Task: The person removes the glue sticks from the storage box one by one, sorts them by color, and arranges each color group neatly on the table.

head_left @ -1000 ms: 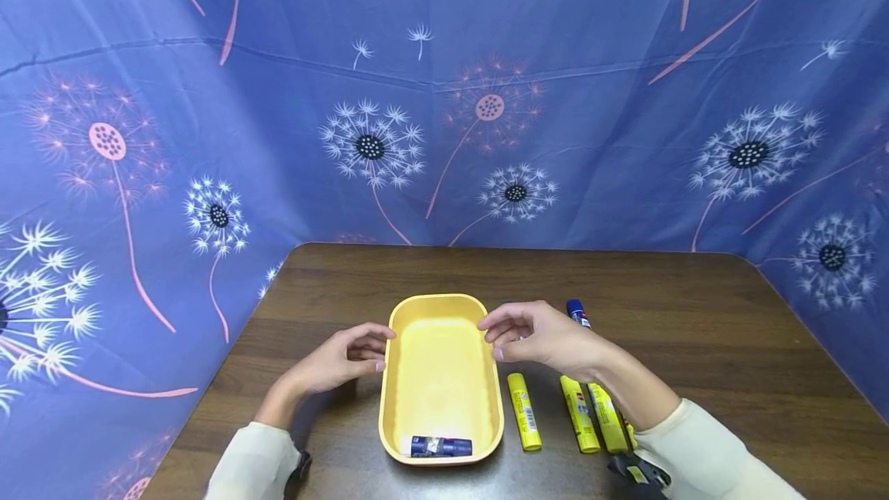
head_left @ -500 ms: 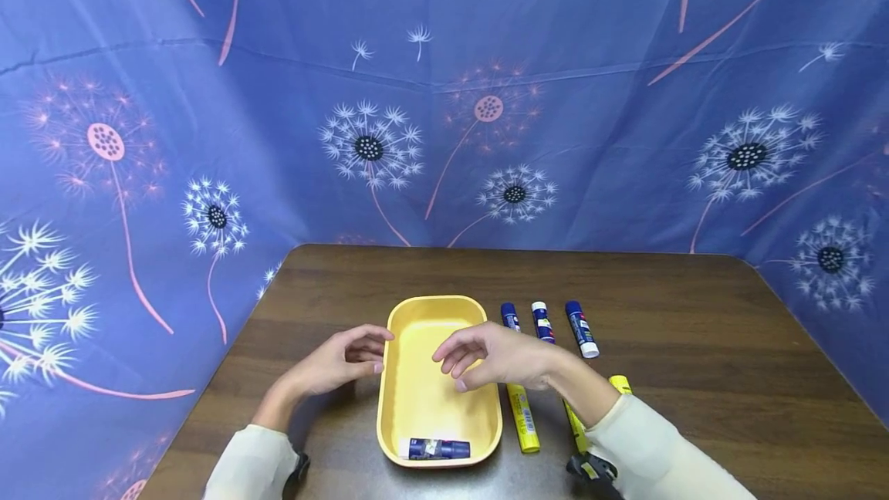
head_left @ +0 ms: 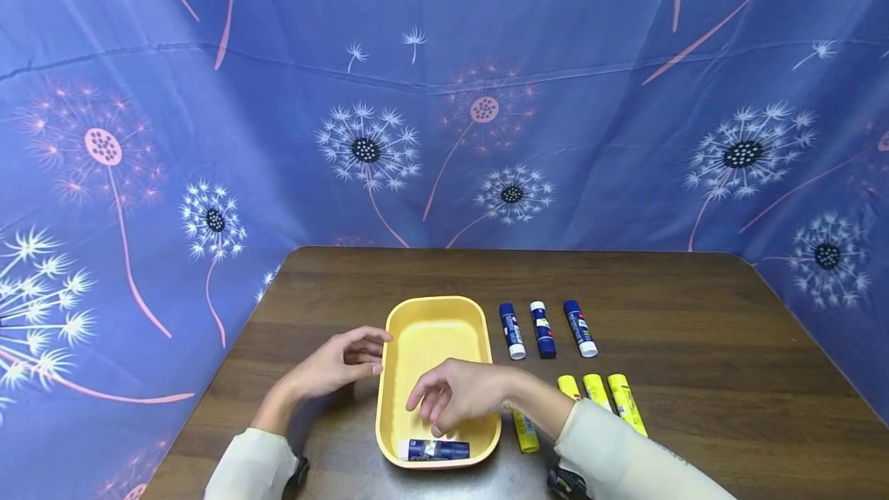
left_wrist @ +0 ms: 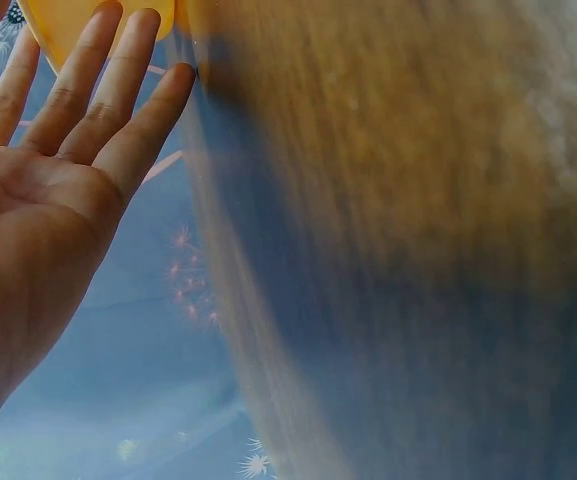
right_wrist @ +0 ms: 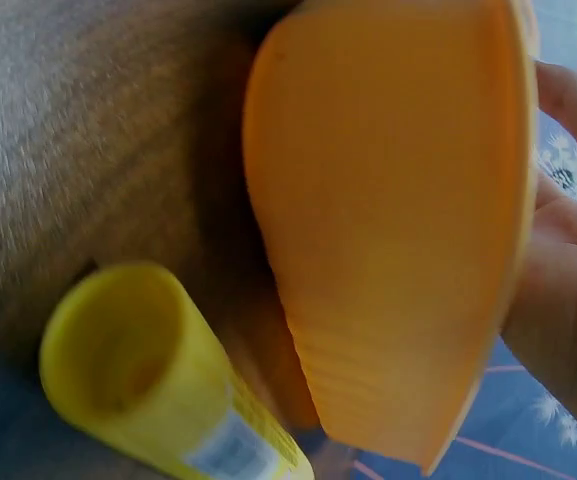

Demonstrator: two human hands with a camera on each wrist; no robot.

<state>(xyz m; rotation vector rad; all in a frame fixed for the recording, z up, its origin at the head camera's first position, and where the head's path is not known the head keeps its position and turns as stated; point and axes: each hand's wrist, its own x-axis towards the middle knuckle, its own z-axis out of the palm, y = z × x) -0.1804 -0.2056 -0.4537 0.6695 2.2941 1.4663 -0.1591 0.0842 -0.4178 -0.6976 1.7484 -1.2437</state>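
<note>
A yellow tray stands on the table, and one dark blue glue stick lies across its near end. My left hand rests at the tray's left rim with relaxed fingers; the left wrist view shows its palm and spread fingers holding nothing. Over the tray's inside hovers my right hand, fingers loosely bent and nothing in them, just above and behind the glue stick. In the right wrist view that hand shows beyond the tray's side wall, with a yellow glue stick close to the camera.
Right of the tray, three blue-and-white glue sticks lie in a row. Several yellow glue sticks lie nearer, partly covered by the right sleeve. A patterned blue cloth hangs behind the wooden table.
My right hand has moved from the tray's right rim leftward and nearer, over the tray's inside, uncovering the blue glue sticks. My left hand stays at the left rim.
</note>
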